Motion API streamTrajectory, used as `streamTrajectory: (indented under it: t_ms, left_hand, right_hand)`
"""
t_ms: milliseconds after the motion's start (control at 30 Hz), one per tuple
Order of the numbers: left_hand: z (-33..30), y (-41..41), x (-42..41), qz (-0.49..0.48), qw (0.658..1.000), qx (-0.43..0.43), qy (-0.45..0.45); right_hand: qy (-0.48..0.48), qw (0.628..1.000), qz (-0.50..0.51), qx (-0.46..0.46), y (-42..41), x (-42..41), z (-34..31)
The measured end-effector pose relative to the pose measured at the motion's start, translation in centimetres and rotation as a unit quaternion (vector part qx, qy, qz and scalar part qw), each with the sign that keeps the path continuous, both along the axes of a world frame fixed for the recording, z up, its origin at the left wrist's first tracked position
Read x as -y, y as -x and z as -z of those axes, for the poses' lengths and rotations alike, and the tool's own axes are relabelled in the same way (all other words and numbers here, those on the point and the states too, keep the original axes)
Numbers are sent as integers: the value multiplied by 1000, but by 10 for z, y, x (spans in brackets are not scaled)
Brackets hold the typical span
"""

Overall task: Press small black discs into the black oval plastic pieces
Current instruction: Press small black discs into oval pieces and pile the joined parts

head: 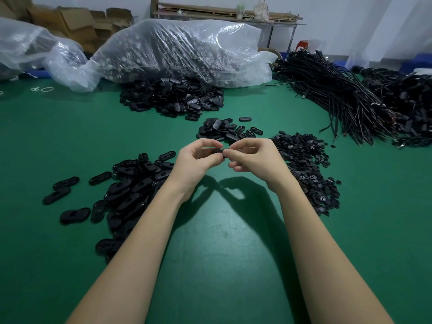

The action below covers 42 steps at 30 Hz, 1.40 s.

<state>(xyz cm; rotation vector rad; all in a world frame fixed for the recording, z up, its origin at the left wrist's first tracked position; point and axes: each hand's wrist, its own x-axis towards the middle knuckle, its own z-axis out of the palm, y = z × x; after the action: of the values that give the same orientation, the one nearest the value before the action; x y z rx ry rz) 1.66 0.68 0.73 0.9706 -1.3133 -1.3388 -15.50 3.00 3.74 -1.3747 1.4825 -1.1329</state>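
The oval piece [218, 152], light, stiff plastic best gripped at its ends, sits raised above the tabletop [210, 253], pinched between both hands, left [198, 160] and right [252, 157].

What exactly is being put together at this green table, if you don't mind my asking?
A person is holding one black oval piece between both hands above the green table, the left hand and right hand pinching it from either end. Whether a disc is already in it cannot be seen. A pile of small black discs lies to the right, a pile of oval pieces to the left, and more ovals lie just beyond the hands.
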Motion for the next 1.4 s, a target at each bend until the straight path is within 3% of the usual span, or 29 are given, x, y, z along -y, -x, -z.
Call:
streamTrajectory:
  t_ms: [500, 1200, 1400]
  left_hand:
    - [3, 0, -2, -40, 997, 68, 22]
    - [12, 10, -4, -82, 986, 138, 45]
    - [11, 5, -1, -53, 990, 117, 51]
  right_hand:
    - [16, 999, 4, -52, -8, 2, 5]
    - [14, 999, 7, -43, -7, 1, 21]
    - [17, 999, -26, 37, 1, 2, 22]
